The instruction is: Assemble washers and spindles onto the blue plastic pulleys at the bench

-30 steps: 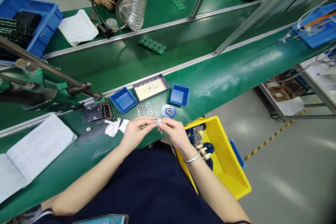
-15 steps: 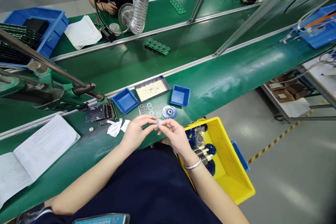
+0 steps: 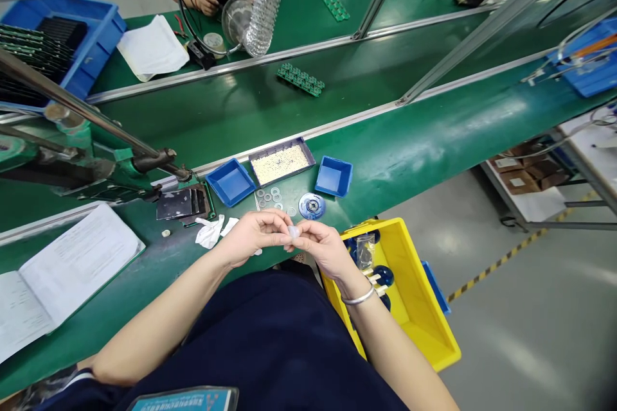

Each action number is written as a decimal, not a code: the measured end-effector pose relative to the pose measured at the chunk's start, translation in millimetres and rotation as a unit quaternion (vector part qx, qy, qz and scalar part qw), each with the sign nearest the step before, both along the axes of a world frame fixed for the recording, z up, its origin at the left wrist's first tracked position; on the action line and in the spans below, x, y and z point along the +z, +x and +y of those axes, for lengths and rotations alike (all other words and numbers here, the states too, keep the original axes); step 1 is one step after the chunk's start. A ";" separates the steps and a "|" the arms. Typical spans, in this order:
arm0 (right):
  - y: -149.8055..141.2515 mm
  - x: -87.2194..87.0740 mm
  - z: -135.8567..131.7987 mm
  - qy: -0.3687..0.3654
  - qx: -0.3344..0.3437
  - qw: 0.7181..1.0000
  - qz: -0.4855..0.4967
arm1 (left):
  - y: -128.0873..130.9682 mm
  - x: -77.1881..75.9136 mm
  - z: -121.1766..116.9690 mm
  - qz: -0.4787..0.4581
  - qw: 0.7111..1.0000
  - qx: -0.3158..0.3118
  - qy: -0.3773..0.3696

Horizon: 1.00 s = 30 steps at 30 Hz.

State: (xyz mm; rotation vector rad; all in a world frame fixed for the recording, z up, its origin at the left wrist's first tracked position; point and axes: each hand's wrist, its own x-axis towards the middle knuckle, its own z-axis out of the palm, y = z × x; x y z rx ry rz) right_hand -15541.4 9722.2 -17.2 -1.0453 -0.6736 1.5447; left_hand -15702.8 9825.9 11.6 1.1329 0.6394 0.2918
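Between the fingertips of both hands is a small, whitish, translucent round piece (image 3: 294, 231), too small to name more exactly. My left hand (image 3: 253, 236) pinches it from the left, and my right hand (image 3: 322, 245) grips its other side. Just beyond the fingers, several flat grey and clear rings (image 3: 268, 196) lie on the green bench. A blue disc with a patterned centre (image 3: 312, 206) rests beyond my right hand. White crumpled cloth (image 3: 209, 232) lies to the left of my left hand.
Two blue bins (image 3: 230, 182) flank a tray of pale small parts (image 3: 282, 163). A yellow crate (image 3: 424, 295) stands at the right. On the left are a press (image 3: 110, 173) and an open notebook (image 3: 80, 266). A co-worker's hand (image 3: 207, 2) is across the bench.
Both hands have shifted slightly downward, still pinching the whitish piece, which now shows more clearly between the fingertips. The camera view has tilted a little.
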 end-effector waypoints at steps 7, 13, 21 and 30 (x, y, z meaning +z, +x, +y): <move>8.6 4.7 4.4 0.009 0.064 0.998 -0.023 | -3.8 -0.1 -1.4 0.008 0.998 -0.015 -0.067; 13.3 13.0 7.2 0.041 0.093 0.992 -0.079 | -6.9 2.1 -4.1 0.006 0.994 -0.017 -0.103; 16.7 17.7 11.0 0.040 0.092 0.991 -0.093 | -5.4 0.1 -9.3 0.014 0.995 0.021 -0.097; 14.1 10.9 9.3 -0.004 0.097 0.994 -0.054 | -9.0 1.6 -0.6 0.045 0.999 0.011 0.018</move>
